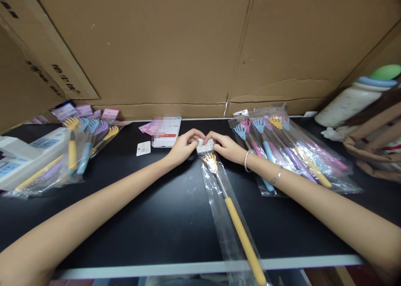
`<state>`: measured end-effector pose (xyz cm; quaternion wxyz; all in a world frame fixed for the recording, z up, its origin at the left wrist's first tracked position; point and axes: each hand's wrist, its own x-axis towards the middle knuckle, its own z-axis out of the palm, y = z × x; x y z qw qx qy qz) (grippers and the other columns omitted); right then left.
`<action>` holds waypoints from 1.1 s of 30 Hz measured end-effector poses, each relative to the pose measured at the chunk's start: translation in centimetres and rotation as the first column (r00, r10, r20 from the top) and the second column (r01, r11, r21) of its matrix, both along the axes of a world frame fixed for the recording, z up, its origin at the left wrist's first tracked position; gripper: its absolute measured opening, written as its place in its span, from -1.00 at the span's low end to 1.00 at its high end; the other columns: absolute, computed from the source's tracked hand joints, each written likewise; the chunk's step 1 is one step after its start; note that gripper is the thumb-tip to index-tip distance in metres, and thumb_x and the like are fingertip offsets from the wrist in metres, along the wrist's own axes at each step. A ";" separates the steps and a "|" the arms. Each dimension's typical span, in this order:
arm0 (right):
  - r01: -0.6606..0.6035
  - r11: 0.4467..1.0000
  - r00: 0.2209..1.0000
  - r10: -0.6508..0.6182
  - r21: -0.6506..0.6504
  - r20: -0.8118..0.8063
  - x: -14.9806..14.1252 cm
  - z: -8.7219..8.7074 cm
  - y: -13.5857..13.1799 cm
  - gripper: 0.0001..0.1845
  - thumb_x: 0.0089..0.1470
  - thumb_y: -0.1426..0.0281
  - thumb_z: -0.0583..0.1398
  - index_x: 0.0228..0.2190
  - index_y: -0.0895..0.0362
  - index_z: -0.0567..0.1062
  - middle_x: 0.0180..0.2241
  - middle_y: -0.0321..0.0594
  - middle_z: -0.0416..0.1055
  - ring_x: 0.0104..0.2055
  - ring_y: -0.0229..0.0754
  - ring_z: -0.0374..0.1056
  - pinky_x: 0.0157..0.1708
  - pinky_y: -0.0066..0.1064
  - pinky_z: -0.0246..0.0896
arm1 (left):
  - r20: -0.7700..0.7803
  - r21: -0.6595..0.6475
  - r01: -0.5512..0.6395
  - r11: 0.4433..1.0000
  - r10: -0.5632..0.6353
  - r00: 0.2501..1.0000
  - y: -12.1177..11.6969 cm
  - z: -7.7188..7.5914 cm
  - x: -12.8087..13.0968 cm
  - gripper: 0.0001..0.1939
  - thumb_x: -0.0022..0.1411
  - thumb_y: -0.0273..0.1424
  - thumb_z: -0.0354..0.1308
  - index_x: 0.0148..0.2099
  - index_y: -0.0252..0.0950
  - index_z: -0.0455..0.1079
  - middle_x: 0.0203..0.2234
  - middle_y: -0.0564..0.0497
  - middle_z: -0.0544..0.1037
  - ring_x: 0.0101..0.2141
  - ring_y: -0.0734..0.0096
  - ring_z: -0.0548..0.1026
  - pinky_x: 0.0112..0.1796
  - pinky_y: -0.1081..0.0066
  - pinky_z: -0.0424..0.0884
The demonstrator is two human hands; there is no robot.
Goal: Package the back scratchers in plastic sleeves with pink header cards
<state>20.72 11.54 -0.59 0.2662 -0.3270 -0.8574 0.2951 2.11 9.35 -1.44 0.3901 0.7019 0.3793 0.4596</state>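
Observation:
A yellow back scratcher (242, 231) lies in a long clear plastic bag (214, 202), its clawed head toward the back and its handle reaching past the table's front edge. At the bag's top end is a folded white header card (205, 145). My left hand (185, 145) pinches the left side of this card, thumb and fingers closed. From the other side my right hand (226, 146) grips the card's right part, its fingers bent over the top. Both hands nearly meet at the card, close to the black tabletop (150, 223).
To the right lie several bagged back scratchers (282, 152); more with pink header cards (81, 148) lie at left beside a white-and-blue device (34, 154). A phone (167, 131) and small white tag (143, 148) lie behind my left hand. A bottle (354, 98) leans at right near a brown bag (376, 140).

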 end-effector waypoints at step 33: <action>0.007 1.000 1.000 -0.007 0.010 0.026 0.0 -0.1 -0.1 -0.72 -0.11 0.55 -0.01 -0.32 0.14 0.37 -0.53 -0.38 0.20 -0.52 -0.33 0.06 -0.45 -0.48 -0.04 | -0.009 0.006 -0.006 1.000 0.006 1.000 0.0 0.0 0.0 -0.83 0.04 -0.52 -0.03 -0.27 -0.31 0.30 -0.40 0.06 0.43 -0.38 0.49 0.40 -0.34 0.50 0.30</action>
